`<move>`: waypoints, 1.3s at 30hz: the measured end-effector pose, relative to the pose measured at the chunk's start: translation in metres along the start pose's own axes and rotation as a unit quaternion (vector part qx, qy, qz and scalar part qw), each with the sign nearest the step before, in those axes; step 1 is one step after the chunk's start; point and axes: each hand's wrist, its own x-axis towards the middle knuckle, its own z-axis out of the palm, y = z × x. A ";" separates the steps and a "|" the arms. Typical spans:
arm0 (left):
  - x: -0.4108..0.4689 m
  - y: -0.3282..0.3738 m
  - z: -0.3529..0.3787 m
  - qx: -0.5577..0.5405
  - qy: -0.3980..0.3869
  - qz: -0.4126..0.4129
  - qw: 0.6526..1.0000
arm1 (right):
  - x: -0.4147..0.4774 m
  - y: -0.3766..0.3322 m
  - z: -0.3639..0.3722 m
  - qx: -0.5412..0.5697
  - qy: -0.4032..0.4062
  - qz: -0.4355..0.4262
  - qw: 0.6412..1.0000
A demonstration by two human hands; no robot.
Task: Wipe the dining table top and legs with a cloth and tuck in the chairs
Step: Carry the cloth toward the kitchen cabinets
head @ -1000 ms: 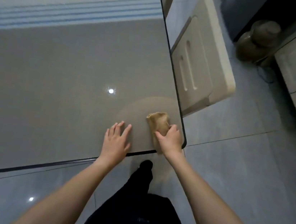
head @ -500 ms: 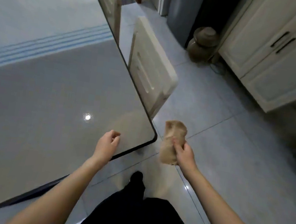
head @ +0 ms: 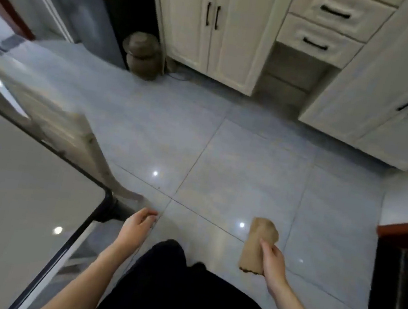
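The glossy grey dining table top (head: 18, 197) with its dark edge fills the lower left; its rounded corner sits near the middle left. A cream chair (head: 54, 121), blurred, stands along the table's right side. My right hand (head: 270, 260) holds a folded tan cloth (head: 257, 244) in the air over the floor, well right of the table. My left hand (head: 138, 223) hangs just off the table corner, fingers loosely curled, holding nothing. My dark trousers show between my arms.
Grey glossy floor tiles (head: 235, 163) spread ahead. Cream cabinets with black handles (head: 212, 20) and drawers (head: 321, 27) line the far side. A brown lidded jar (head: 142, 55) stands beside a dark fridge. A dark wooden frame (head: 400, 271) is at the right.
My right hand lifted the cloth off the table corner and carried it right, over the floor. My left hand came off the table top. My view swung right, away from the table.
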 end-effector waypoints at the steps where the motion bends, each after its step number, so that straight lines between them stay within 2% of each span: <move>1: 0.002 0.002 0.004 0.004 -0.001 -0.007 1.000 | 0.005 0.002 -0.005 0.000 0.008 0.003 1.000; 5: 0.016 0.004 0.005 0.032 0.004 -0.041 0.999 | 0.027 -0.025 -0.006 0.010 0.012 0.007 1.000; 9: 0.041 0.021 0.004 0.009 0.043 -0.079 0.996 | 0.072 -0.079 0.007 -0.007 -0.013 -0.002 1.000; 15: 0.142 0.052 0.001 -0.026 0.056 -0.132 0.989 | 0.157 -0.165 0.026 0.005 -0.024 -0.004 1.000; 22: 0.283 0.193 0.015 0.009 -0.037 -0.068 0.997 | 0.236 -0.273 0.018 0.045 0.050 0.018 0.998; 28: 0.392 0.308 0.046 0.040 -0.110 -0.007 0.993 | 0.295 -0.320 -0.003 0.083 0.123 0.047 0.988; 34: 0.487 0.388 0.087 0.040 -0.109 0.001 0.993 | 0.372 -0.394 -0.018 0.154 0.161 0.051 0.974; 39: 0.552 0.445 0.105 0.017 -0.077 -0.013 0.997 | 0.458 -0.501 -0.020 0.122 0.118 0.015 0.985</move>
